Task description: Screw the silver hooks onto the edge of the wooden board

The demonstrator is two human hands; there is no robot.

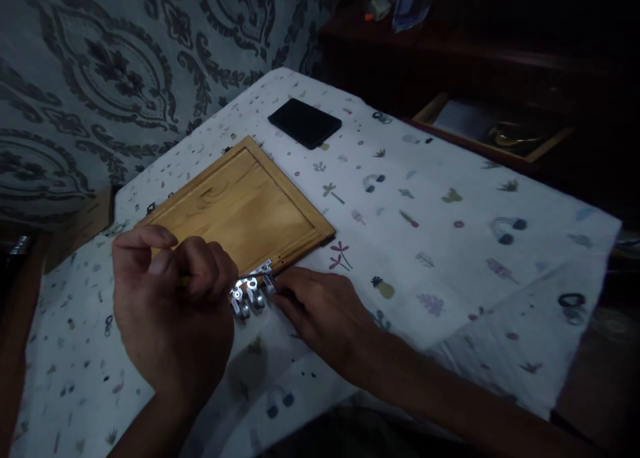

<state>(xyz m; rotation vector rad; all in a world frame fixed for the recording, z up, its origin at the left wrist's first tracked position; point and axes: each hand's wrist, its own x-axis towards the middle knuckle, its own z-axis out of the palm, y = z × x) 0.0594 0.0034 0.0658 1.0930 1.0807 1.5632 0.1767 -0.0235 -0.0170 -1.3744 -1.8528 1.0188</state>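
Note:
A framed wooden panel [245,201] lies flat on the patterned white cloth. At its near edge is a shiny metal hinge piece [253,286] with curved arms. My right hand [330,318] pinches the right end of this metal piece between thumb and fingers. On the left, my left hand [173,311] is closed in a fist just beside the metal piece, around a thin tool. Only a bit of yellow shows between its fingers and a slim shaft points toward the metal; the rest is hidden by the hand.
A black phone-like slab [305,123] lies beyond the panel. Behind the table on the right, an open drawer [547,145] holds dim items. A cardboard piece [83,225] stands at the left edge. Patterned fabric [115,65] rises behind the table.

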